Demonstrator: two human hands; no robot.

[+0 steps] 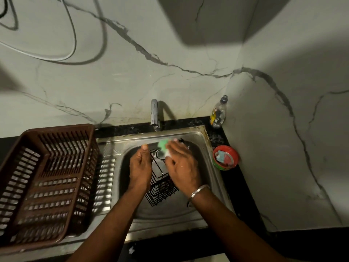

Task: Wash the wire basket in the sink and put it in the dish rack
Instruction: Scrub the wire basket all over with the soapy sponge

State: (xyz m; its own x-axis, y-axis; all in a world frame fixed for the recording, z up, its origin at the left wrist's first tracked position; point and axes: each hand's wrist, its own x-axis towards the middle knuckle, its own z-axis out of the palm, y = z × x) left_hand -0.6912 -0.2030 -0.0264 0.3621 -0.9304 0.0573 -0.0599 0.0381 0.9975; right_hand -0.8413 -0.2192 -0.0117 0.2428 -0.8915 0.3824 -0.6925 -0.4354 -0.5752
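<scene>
A black wire basket (162, 188) is held tilted over the steel sink (200, 138). My left hand (140, 167) grips its left rim, thumb pointing up. My right hand (182, 163) holds a green and white sponge (164, 146) against the basket's upper part; the hand and sponge are blurred by motion. The brown plastic dish rack (47, 178) stands on the draining board to the left of the sink, with nothing in it. The chrome tap (155, 115) rises behind the sink; I cannot tell whether water runs.
A clear bottle (219, 112) stands in the back right corner of the dark counter. A red round tub (225, 157) with a packet inside sits to the right of the sink. Marble walls close in behind and on the right.
</scene>
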